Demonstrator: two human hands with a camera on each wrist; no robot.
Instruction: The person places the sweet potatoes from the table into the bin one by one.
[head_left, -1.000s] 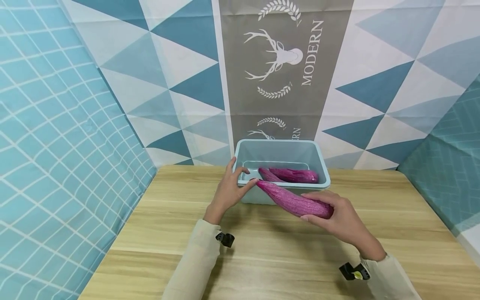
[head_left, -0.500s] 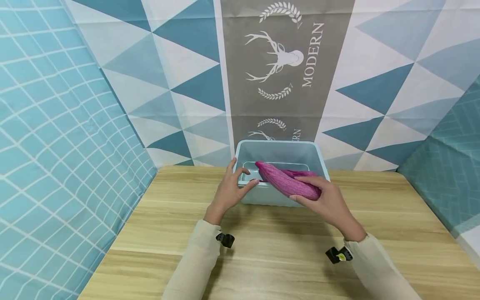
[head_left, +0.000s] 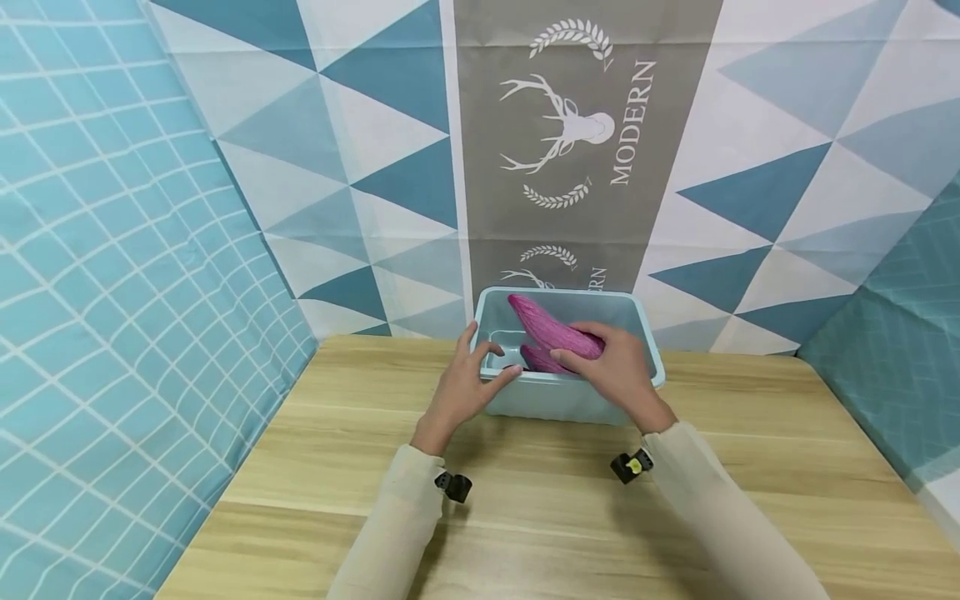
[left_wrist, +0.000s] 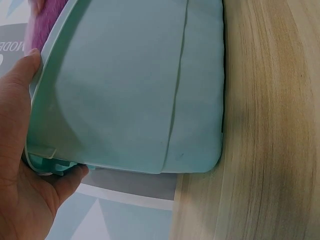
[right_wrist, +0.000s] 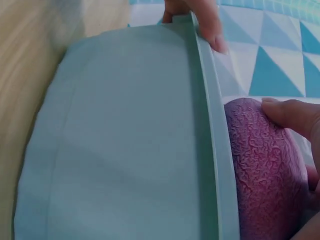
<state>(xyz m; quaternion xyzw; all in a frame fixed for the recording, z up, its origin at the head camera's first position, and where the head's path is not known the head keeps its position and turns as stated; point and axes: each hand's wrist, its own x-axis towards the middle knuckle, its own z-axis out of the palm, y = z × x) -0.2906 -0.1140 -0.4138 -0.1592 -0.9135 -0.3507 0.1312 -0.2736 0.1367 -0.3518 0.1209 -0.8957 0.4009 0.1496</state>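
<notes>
A long, tapered purple sweet potato with wrinkled skin is gripped in my right hand. It slants over the inside of the pale blue plastic bin, narrow end up toward the back left. In the right wrist view, its thick end shows just past the bin's rim, thumb on top. My left hand holds the bin at its front left corner; in the left wrist view the thumb lies on the rim. Below the held one, another purple sweet potato lies in the bin, partly hidden.
The bin stands on a wooden table, close to a patterned backdrop. A blue gridded cloth hangs along the left side, and a teal cloth on the right. Each wrist carries a small black camera.
My right hand has moved the purple sweet potato left and back, from in front of the bin to over its inside. The left hand stays at the bin's corner. The view shifted slightly.
</notes>
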